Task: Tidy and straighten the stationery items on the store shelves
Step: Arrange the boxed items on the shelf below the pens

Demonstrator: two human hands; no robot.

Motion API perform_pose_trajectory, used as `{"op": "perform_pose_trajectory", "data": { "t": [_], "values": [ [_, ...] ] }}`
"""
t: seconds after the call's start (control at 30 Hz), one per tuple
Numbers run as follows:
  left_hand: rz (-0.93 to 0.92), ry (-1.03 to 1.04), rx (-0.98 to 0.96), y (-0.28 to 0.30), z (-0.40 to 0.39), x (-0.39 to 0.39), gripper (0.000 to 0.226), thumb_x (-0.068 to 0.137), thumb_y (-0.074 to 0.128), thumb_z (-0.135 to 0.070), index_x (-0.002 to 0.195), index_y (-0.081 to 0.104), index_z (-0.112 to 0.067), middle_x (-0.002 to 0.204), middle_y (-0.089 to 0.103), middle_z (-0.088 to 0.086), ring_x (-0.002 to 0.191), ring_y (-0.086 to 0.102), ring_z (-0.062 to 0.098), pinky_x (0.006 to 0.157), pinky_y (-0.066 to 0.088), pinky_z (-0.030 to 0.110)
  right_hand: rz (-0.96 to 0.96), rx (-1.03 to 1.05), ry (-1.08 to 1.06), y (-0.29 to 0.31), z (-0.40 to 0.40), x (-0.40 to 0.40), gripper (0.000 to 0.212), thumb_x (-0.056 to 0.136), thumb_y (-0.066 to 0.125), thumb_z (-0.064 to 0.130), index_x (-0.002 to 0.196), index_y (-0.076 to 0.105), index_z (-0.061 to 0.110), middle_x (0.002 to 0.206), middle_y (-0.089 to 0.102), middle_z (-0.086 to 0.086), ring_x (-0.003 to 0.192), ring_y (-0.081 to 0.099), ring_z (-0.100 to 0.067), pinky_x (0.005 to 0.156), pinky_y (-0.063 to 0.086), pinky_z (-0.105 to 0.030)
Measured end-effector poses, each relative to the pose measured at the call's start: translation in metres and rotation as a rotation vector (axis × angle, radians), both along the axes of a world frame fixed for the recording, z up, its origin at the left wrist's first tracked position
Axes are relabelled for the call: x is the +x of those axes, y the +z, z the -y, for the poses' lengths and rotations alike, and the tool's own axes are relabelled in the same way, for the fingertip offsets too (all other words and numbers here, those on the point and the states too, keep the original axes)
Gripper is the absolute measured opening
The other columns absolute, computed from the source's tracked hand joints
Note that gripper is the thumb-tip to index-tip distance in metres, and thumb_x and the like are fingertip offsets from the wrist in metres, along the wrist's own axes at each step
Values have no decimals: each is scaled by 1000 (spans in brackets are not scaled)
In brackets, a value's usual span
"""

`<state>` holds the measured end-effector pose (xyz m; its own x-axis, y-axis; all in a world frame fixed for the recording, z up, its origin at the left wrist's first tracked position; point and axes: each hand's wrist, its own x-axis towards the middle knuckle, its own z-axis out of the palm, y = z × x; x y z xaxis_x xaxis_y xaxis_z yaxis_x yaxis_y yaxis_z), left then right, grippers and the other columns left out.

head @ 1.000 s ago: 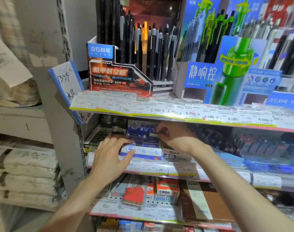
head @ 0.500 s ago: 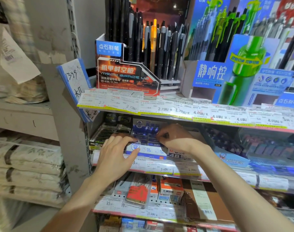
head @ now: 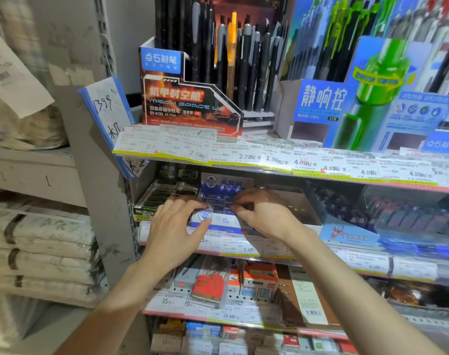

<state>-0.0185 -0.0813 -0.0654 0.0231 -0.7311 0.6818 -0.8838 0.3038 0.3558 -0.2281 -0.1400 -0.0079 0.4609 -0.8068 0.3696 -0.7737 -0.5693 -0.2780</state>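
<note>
My left hand (head: 176,230) steadies the blue eraser box (head: 219,213), fingers spread; my right hand (head: 263,213) seems to pinch one packet. Tugging could tip the box off the shelf (head: 244,248).

Pen display box (head: 190,103) stands on the top shelf (head: 269,160), a second display (head: 346,98) just right of it; below, the eraser box (head: 218,221) sits on the middle shelf between left hand (head: 174,231) and right hand (head: 267,216); packets (head: 210,283) on the shelf beneath.
</note>
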Motion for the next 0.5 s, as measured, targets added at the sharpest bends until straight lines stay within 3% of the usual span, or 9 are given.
{"op": "perform_pose_trajectory", "data": {
  "t": [0.13, 0.23, 0.33, 0.43, 0.5],
  "values": [
    [-29, -18, -7, 1, -2, -3, 28, 85, 63, -41, 108, 67, -26, 95, 60, -6, 94, 51, 17, 80, 40, 31, 27, -68, -23, -5, -12, -1, 24, 94, 54, 37, 102, 72, 23, 105, 72, 3, 94, 65, -21, 78, 54, -32],
    [-58, -47, -64, 2, -9, -7, 23, 86, 72, -23, 109, 68, -18, 101, 59, -4, 99, 50, 18, 85, 42, 31, 110, -112, -40, -5, -25, -10, 28, 95, 55, 39, 117, 66, 24, 113, 69, 1, 103, 61, -20, 80, 48, -29],
    [-61, -33, -127, 4, -21, -14, 23, 86, 73, -15, 109, 68, -15, 106, 60, -1, 105, 50, 19, 93, 36, 19, 193, -165, -93, -5, -42, -27, 29, 96, 55, 41, 115, 64, 22, 100, 70, -1, 96, 64, -23, 78, 49, -33],
    [-144, -11, -143, 5, -45, -29, 22, 87, 72, -12, 109, 68, -13, 112, 61, -2, 109, 52, 16, 96, 28, 8, 365, -225, -72, -12, -68, -45, 30, 96, 58, 36, 121, 63, 19, 112, 67, 2, 106, 59, -15, 88, 47, -30],
    [-277, -17, -89, 3, -62, -41, 19, 90, 70, -15, 109, 68, -17, 112, 62, -3, 108, 55, 11, 95, 36, 11, 532, -211, -41, -24, -89, -55, 27, 96, 60, 31, 120, 63, 20, 113, 65, 7, 105, 59, -8, 89, 50, -29]
  ]
}}
